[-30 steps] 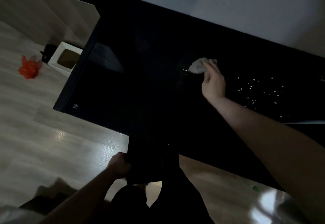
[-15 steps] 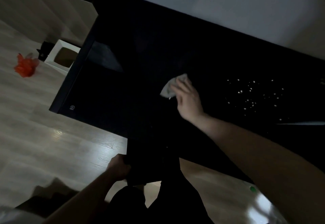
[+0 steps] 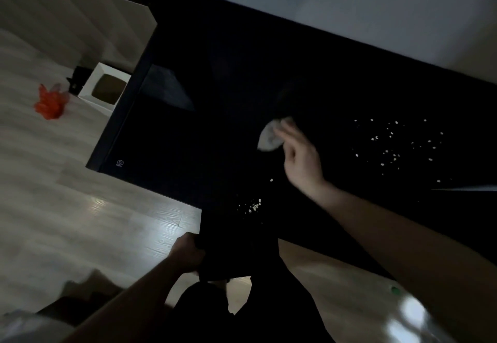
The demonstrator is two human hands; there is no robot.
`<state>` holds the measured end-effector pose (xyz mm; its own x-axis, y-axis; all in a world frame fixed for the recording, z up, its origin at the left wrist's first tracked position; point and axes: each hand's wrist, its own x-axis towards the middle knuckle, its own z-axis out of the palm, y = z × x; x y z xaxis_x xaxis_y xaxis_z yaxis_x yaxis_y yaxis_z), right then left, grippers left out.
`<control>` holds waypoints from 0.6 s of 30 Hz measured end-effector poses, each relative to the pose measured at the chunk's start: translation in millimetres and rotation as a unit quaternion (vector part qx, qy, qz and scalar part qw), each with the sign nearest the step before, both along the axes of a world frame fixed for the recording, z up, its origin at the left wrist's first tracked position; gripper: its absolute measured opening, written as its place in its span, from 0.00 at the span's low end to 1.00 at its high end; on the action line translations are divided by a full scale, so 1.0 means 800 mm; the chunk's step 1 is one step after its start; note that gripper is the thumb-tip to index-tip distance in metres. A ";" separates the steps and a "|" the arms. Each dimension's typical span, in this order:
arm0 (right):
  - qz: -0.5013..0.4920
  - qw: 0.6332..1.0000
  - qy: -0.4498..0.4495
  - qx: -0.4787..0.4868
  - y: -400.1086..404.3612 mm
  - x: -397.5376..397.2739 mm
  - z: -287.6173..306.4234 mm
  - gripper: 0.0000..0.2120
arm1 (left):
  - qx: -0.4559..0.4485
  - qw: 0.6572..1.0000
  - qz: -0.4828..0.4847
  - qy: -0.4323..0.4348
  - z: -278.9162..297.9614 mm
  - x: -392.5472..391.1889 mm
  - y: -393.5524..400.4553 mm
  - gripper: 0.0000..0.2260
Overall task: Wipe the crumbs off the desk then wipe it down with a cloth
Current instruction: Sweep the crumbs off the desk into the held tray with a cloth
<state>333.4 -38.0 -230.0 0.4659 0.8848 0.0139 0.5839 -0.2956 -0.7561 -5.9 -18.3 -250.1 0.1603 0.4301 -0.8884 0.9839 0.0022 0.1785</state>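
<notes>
The black desk (image 3: 215, 79) fills the middle of the view. My right hand (image 3: 301, 157) presses a crumpled white cloth (image 3: 269, 138) onto its surface near the middle. Several pale crumbs (image 3: 395, 143) lie scattered on the desk to the right of that hand. A small heap of crumbs (image 3: 252, 206) sits at the desk's near edge, on or just above a flat black tray-like object (image 3: 236, 248). My left hand (image 3: 188, 254) grips the left side of that dark object, held against the desk's front edge.
On the pale wood floor at left stand a white open box (image 3: 105, 91) and a crumpled orange bag (image 3: 49, 103). A light wall runs behind the desk. A small green object (image 3: 394, 290) lies on the floor at lower right.
My right hand dragged the cloth from the desk's far middle toward the near edge, then lifted back a little. A small heap of crumbs now shows by the dark tray. My left hand has stayed put.
</notes>
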 end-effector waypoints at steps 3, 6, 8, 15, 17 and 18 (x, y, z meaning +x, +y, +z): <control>-0.055 0.997 -0.040 -0.031 0.068 0.077 0.003 0.24 | 0.004 1.000 0.004 -0.005 -0.001 -0.001 -0.002 0.06; -0.060 0.991 -0.085 -0.087 0.127 0.136 -0.003 0.22 | 0.012 1.000 0.016 -0.003 -0.006 -0.002 -0.003 0.05; -0.045 0.984 -0.105 -0.135 0.154 0.160 -0.013 0.23 | 0.016 0.999 0.030 0.004 -0.011 -0.006 -0.006 0.05; 0.047 0.964 -0.190 -0.182 0.154 0.118 -0.038 0.26 | 0.022 0.997 0.078 -0.001 -0.019 -0.008 -0.010 0.06; 0.098 0.964 -0.205 -0.139 0.123 0.081 -0.042 0.26 | 0.022 0.997 0.077 -0.001 -0.016 -0.007 -0.010 0.06; 0.110 0.965 -0.203 -0.126 0.104 0.062 -0.043 0.26 | 0.022 0.997 0.073 -0.002 -0.015 -0.006 -0.010 0.06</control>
